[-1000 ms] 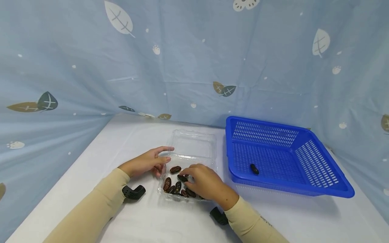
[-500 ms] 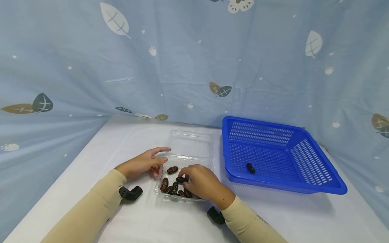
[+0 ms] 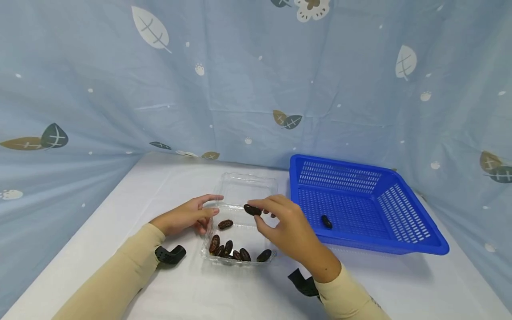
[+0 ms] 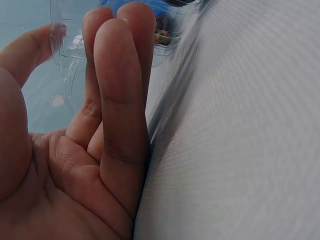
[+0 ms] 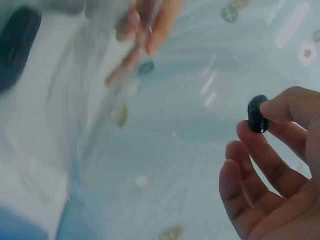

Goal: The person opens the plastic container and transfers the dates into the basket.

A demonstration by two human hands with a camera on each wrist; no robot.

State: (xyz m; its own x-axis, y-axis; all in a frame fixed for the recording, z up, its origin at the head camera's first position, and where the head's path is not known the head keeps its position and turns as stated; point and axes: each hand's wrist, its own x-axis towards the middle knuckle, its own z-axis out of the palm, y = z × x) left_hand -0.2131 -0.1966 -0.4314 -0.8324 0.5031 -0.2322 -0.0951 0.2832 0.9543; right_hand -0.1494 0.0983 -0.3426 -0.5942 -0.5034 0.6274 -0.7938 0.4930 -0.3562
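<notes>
My right hand (image 3: 286,224) pinches a dark brown date (image 3: 252,210) between thumb and fingertips, above the clear plastic clamshell box (image 3: 240,235). In the right wrist view the same date (image 5: 258,114) shows between the thumb and a finger. Several more dates lie in the box, most along its near side, with a lone date (image 3: 226,224) farther back. Beside the box's left wall, my left hand (image 3: 188,216) rests with its fingers mostly straight. In the left wrist view the left hand (image 4: 112,115) has its fingertips close against the clear plastic; exact contact is hard to tell.
A blue plastic basket (image 3: 364,246) stands right of the box, with one dark date (image 3: 326,222) on its floor. The box's clear lid (image 3: 249,189) lies folded back. A blue patterned cloth (image 3: 240,80) hangs behind the white table (image 3: 192,289).
My right hand has lifted a date out of the box, rising up and to the right. The left hand stays at the box's left side. The head view has shifted slightly.
</notes>
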